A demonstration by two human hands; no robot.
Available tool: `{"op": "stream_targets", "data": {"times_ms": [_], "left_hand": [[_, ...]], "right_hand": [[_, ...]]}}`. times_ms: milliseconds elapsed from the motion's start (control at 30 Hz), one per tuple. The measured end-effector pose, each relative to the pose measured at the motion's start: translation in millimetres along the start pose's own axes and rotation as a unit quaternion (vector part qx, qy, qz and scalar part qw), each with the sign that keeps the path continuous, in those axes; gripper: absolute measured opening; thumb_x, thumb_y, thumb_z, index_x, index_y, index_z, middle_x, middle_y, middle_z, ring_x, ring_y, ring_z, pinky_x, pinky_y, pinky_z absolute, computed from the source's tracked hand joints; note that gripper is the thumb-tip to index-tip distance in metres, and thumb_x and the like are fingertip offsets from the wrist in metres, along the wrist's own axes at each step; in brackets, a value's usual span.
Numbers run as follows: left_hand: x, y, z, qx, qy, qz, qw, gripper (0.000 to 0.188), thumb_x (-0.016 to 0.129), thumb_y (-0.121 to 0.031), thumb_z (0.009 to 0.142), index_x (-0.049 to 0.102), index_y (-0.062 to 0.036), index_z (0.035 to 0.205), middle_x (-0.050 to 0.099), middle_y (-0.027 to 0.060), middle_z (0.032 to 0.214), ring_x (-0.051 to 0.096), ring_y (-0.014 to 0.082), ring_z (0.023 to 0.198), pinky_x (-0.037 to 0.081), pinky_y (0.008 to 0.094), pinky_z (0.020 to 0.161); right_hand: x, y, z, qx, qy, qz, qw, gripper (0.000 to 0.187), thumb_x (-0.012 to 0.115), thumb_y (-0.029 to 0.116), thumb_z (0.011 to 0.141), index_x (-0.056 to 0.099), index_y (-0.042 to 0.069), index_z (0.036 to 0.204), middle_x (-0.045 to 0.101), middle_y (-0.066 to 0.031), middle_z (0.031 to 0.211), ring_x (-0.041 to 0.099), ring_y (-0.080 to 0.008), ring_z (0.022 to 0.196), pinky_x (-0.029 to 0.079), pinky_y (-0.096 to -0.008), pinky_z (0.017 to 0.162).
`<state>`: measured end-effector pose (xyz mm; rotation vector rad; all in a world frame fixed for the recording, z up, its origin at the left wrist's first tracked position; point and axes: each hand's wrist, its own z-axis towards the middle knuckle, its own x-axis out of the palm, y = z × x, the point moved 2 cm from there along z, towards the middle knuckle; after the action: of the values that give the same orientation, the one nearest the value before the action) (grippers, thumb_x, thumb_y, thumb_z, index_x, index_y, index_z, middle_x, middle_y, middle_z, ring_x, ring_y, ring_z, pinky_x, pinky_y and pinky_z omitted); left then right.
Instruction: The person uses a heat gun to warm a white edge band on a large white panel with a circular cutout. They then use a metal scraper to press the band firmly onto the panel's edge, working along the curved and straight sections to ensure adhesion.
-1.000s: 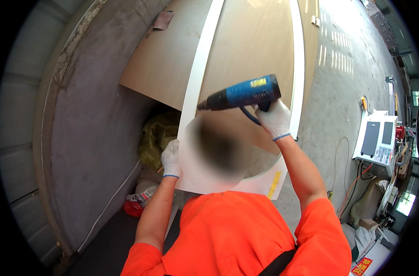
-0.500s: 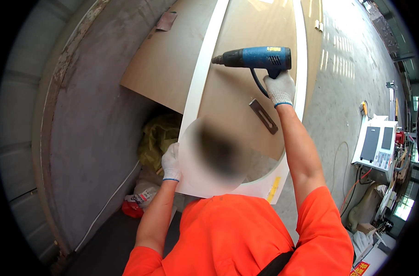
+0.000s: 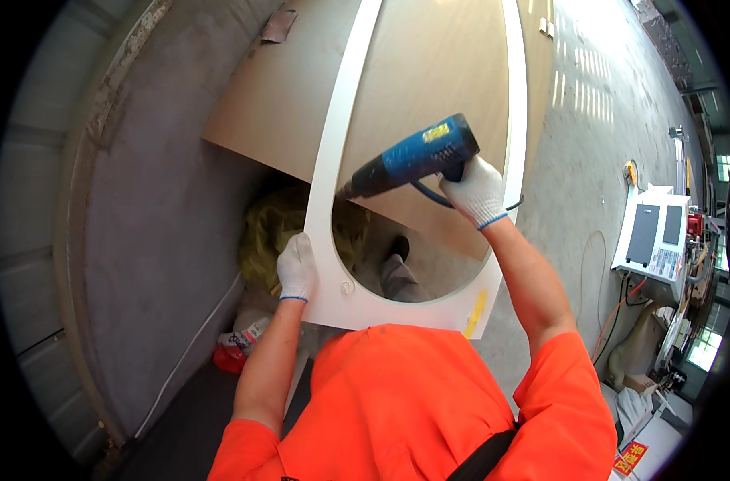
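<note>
The wearer's orange shirt (image 3: 397, 393) fills the bottom, with a white frame (image 3: 325, 180) just ahead of it. The frame's near end has a rounded opening, and a yellow strip (image 3: 476, 314) lies on its right corner. On that end, left of the strip, is a small pale curl (image 3: 347, 286).

The left hand (image 3: 298, 268), in a white knit glove, grasps the frame's left outer edge; the fingertips underneath are hidden. Left of it are a red-and-white bag (image 3: 235, 349) and a yellow-green sack (image 3: 260, 250).

Through the opening show a dark shoe (image 3: 399, 246) and a grey trouser leg (image 3: 401, 280).

The right hand (image 3: 475, 191), gloved alike, has its fingers wrapped around the handle of a blue and black heat gun (image 3: 417, 156). The tool is over the opening, its nozzle pointing left and down, close to the inner edge of the frame's left side; I cannot tell whether they touch. A dark cord (image 3: 430, 195) curves below its body.

Beyond, wood-coloured sheets (image 3: 272, 104) lie under the frame, one bearing a brownish scrap (image 3: 278, 26). Off to the right, a white machine (image 3: 655, 236) stands on the concrete floor (image 3: 577, 168).
</note>
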<state>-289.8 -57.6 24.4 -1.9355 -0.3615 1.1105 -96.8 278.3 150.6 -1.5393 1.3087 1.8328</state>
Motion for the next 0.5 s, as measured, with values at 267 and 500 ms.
{"op": "stream_targets", "data": {"times_ms": [267,500], "left_hand": [[-1,-2,1,-0.005,0.009,0.017,1.0,0.05,0.046,-0.042,0.113,0.072,0.0008,0.107,0.072,0.0296,0.098,0.071,0.0495,0.097,0.054,0.0526,0.085],[2,9,3,-0.007,0.01,0.007,1.0,0.049,0.047,-0.041,0.113,0.072,0.0002,0.108,0.073,0.0287,0.099,0.07,0.0499,0.097,0.054,0.0528,0.085]], "right_hand": [[-2,-15,-73,-0.104,0.073,0.028,0.992,0.035,0.08,0.016,0.072,0.071,0.005,0.104,0.074,-0.0212,0.088,0.075,-0.0427,0.085,0.062,-0.0466,0.075],[-23,-30,-88,-0.168,0.093,0.057,0.98,0.041,0.081,0.016,0.07,0.072,0.009,0.11,0.075,-0.0197,0.089,0.075,-0.0414,0.082,0.062,-0.0466,0.073]]}}
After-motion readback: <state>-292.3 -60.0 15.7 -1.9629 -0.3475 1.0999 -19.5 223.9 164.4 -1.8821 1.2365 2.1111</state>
